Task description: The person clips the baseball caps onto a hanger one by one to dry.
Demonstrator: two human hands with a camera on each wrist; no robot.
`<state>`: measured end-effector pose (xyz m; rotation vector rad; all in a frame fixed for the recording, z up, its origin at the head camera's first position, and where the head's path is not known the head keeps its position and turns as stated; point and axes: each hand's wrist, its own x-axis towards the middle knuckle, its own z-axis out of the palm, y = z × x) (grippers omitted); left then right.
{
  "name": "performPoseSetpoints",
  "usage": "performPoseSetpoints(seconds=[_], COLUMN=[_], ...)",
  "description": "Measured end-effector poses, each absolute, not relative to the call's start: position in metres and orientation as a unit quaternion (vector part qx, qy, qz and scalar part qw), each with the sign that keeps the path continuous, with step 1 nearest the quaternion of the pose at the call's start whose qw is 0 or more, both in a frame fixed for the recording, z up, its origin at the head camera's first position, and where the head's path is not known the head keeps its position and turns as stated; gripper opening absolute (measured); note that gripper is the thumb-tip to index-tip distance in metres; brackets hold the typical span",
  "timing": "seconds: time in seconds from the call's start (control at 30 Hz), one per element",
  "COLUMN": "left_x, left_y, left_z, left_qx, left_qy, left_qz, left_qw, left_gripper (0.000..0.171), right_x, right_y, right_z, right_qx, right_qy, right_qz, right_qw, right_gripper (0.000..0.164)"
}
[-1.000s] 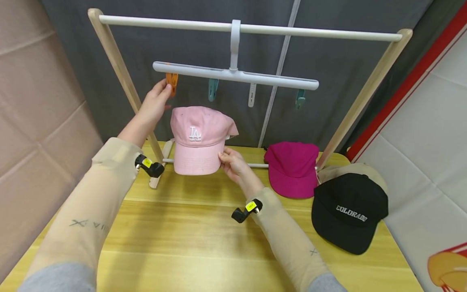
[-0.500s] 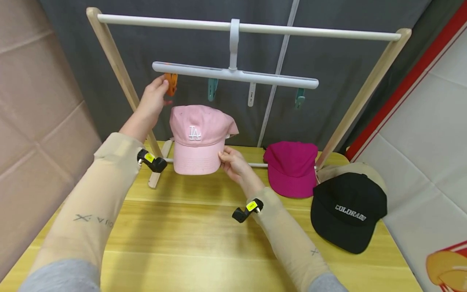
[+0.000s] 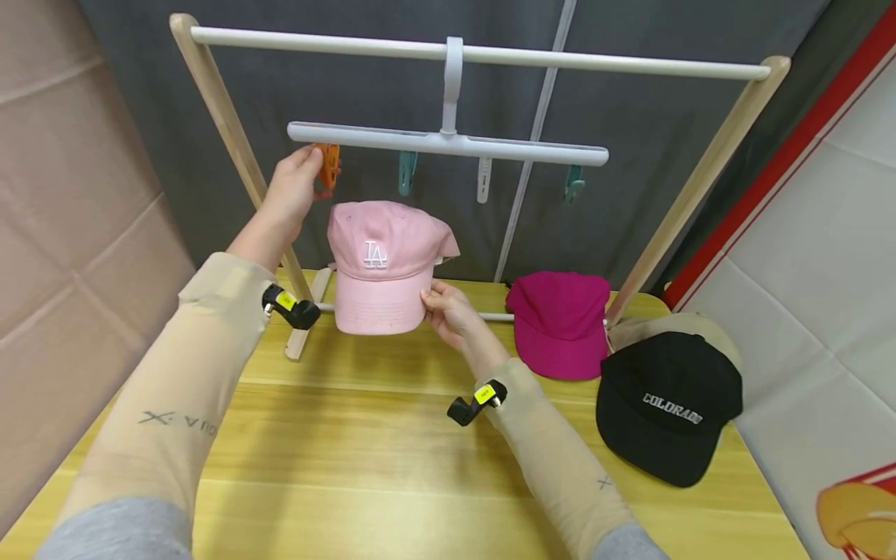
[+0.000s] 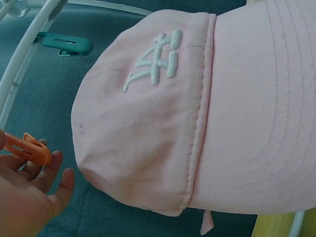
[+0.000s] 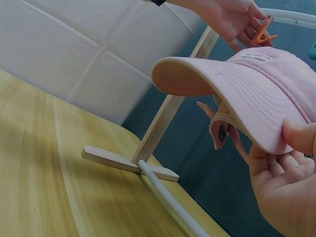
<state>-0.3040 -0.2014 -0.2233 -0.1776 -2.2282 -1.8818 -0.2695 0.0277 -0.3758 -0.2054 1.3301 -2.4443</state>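
My right hand pinches the brim edge of a pink baseball cap with white LA letters, thumb on top and fingers below in the right wrist view. The cap hangs in the air, front toward me. Up at the left end of a white hanger, my left hand pinches an orange clip between thumb and fingers. That clip sits above the cap's crown, apart from it. In the left wrist view the orange clip lies along the fingers, left of the crown.
The hanger hooks over the white rail of a wooden rack. Two teal clips and a white clip hang from it. A magenta cap, a black COLORADO cap and a beige cap lie on the right of the wooden table.
My left hand has tightened its pinch on the orange clip, which has turned slightly. The hanger's left end has shifted a little left and down. The pink cap stays almost in place.
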Motion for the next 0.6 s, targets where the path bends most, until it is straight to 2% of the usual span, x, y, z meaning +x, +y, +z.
performPoseSetpoints(seconds=[0.33, 0.6], left_x=[-0.3028, -0.3016], left_y=[-0.2009, -0.2024], left_z=[-0.2241, -0.2241], left_qx=[-0.052, -0.053], left_qy=[-0.755, -0.740], left_qz=[-0.645, -0.662], left_qw=[0.110, 0.105], left_gripper=[0.049, 0.036], right_x=[-0.2694, -0.2690], right_y=[0.0288, 0.0304], right_z=[-0.3767, -0.3781], right_qx=[-0.083, -0.092], right_qy=[0.477, 0.475], right_qz=[-0.855, -0.855], right_qw=[0.186, 0.185], right_gripper=[0.027, 0.021])
